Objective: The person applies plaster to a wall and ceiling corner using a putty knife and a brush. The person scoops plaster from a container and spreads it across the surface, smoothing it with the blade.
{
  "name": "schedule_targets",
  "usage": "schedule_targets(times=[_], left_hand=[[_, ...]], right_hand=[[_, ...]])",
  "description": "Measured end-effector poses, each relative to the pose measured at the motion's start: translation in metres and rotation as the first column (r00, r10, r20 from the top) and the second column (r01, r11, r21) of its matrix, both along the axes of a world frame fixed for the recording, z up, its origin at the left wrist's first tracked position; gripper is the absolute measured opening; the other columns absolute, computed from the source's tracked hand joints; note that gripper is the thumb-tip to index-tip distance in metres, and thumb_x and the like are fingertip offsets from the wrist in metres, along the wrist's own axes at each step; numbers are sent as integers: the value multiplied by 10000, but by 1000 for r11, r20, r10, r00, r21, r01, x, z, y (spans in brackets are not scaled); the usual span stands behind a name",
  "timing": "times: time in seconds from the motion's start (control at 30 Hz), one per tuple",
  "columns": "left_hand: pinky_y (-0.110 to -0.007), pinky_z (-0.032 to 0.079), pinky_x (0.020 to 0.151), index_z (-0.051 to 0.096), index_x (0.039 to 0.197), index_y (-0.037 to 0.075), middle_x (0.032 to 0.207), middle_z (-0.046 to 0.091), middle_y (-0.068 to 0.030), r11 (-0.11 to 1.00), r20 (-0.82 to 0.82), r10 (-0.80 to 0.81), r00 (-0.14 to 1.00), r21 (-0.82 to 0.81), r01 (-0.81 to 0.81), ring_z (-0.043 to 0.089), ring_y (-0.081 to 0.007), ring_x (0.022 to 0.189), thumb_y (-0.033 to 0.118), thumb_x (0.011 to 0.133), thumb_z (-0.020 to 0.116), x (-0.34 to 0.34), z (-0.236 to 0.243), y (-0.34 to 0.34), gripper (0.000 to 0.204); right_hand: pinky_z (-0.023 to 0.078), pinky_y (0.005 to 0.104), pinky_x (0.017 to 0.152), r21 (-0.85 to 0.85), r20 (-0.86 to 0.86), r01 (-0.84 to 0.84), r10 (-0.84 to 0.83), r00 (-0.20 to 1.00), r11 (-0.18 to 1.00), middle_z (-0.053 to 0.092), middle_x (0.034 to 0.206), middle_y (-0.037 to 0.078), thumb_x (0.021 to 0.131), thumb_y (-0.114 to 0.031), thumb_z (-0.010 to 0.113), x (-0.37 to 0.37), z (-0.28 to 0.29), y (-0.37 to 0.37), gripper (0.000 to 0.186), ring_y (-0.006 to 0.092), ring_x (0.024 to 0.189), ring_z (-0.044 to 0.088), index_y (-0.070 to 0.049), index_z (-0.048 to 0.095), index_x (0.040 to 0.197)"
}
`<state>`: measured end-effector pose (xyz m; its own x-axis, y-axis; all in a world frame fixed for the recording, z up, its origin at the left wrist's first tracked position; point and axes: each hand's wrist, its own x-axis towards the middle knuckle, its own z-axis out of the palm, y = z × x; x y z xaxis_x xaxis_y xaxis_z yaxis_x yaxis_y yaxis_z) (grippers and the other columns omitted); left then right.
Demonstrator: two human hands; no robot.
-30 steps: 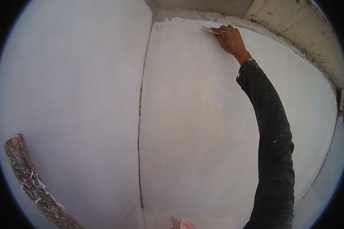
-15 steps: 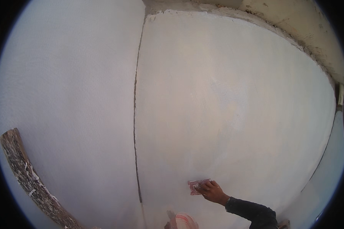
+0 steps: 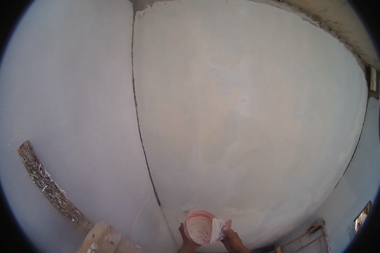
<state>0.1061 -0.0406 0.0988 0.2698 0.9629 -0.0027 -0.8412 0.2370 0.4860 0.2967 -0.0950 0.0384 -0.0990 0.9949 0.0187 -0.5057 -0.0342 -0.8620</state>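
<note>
At the lower middle, my left hand (image 3: pixel 186 242) grips the left side of a round pinkish-white tub (image 3: pixel 197 230), its fingers partly hidden by the rim. The inside of the tub is smeared white and pink. My right hand (image 3: pixel 233 241) is closed on a flat pinkish scraper (image 3: pixel 228 226) at the tub's right rim. White paste (image 3: pixel 216 230) coats the scraper's left part, over the edge of the tub. Behind both hands rises a pale wall (image 3: pixel 249 139) with patchy white and cream areas.
A dark vertical gap (image 3: pixel 140 130) runs down the wall corner. To the left, a rough, paste-spattered wooden pole (image 3: pixel 50 185) slants down to a wooden board (image 3: pixel 100 239). A wooden frame (image 3: pixel 304 239) stands low on the right, near a small wall opening (image 3: pixel 362 217).
My right hand has left the wall and brought the scraper down to the tub, where white paste now shows on it. The tub has come further into view, and the view has shifted.
</note>
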Motion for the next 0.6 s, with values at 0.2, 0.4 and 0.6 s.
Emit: schedule_targets(times=[0.2,0.4,0.6], left_hand=[[-545,422,1166,435,1569,85,1525,521,-196,999,-99,-31,995,-17,30,497,-383,1415,755,976,371,18,-22,-6,896],[-504,474,1109,482,1518,64,1417,606,-199,996,-451,83,889,62,-62,570,-357,1326,707,1007,384,29,-29,-7,827],[-402,515,729,573,1154,94,871,632,-75,986,-270,161,949,-9,-169,616,-232,756,595,1038,477,33,-36,30,523]], right_hand=[[490,387,1067,-190,-121,93,-118,986,977,631,1385,83,1110,-338,572,-16,19,-12,554,221,1225,616,1,476,1537],[476,367,1070,206,420,324,-382,823,924,629,1395,140,1147,-376,471,1,54,-24,580,271,1250,613,74,491,1512],[496,385,1067,12,205,499,-490,847,867,609,1439,160,1157,-385,435,39,114,-15,592,252,1294,593,88,487,1508]])
